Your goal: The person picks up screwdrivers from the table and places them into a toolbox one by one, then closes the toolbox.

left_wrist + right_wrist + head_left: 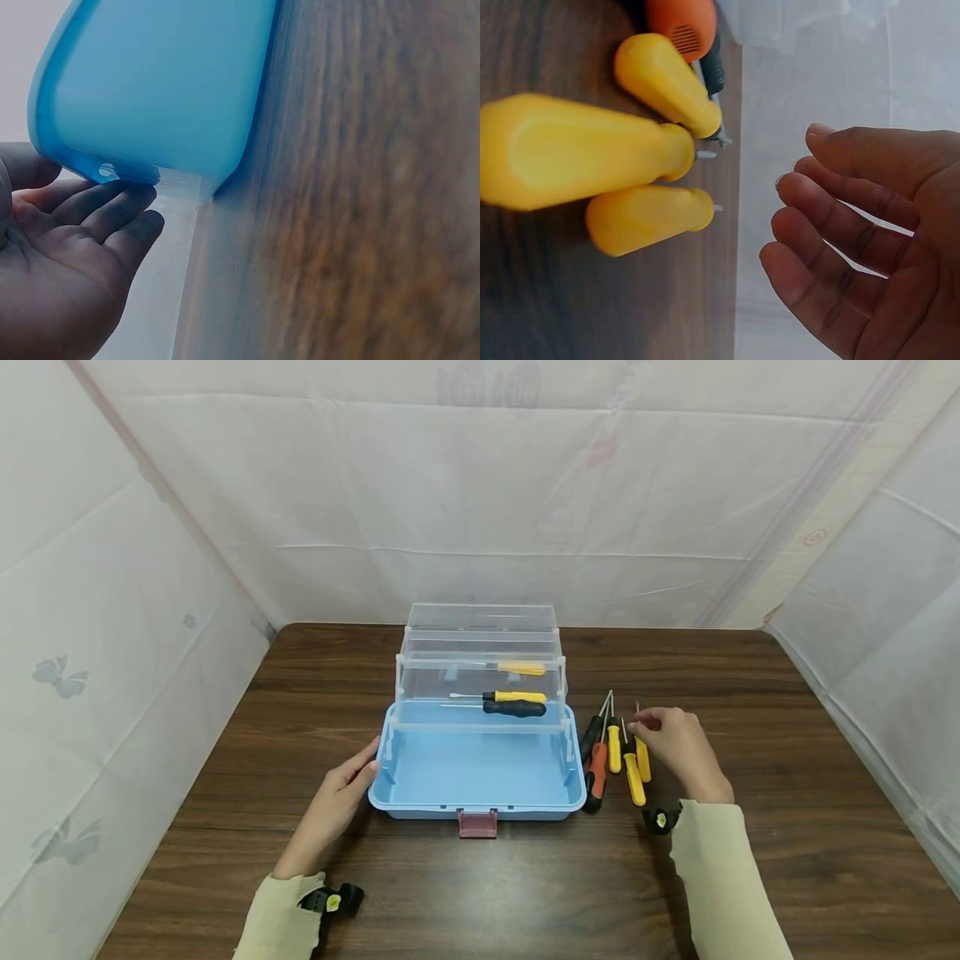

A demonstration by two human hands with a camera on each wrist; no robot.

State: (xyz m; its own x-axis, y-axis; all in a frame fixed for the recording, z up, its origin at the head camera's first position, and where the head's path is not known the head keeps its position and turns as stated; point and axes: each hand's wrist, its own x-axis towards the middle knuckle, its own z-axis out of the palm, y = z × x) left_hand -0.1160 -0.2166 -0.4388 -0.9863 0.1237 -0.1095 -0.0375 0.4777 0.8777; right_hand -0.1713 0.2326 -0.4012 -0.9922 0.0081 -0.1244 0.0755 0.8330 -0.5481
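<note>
My left hand (341, 793) rests at the left side of a light blue toolbox (480, 768), its fairly straight fingers touching the outer wall in the left wrist view. The toolbox stands with its clear lid (482, 615) and clear trays raised at the back. My right hand (678, 747) hovers above several screwdrivers to the right of the box. It holds nothing, thumb and loosely bent fingers apart in the right wrist view. Closest to it lie a yellow screwdriver (642, 760) and another yellow-handled screwdriver (633, 777). An orange-and-black screwdriver (597, 768) lies nearer the box.
A black-handled screwdriver (514, 708) and a yellow-and-black screwdriver (517, 697) lie across the box's trays, with a yellow-handled screwdriver (521, 668) in a higher one. A reddish latch (477, 824) hangs at the front. White sheeting (480, 510) borders the wooden table (480, 902).
</note>
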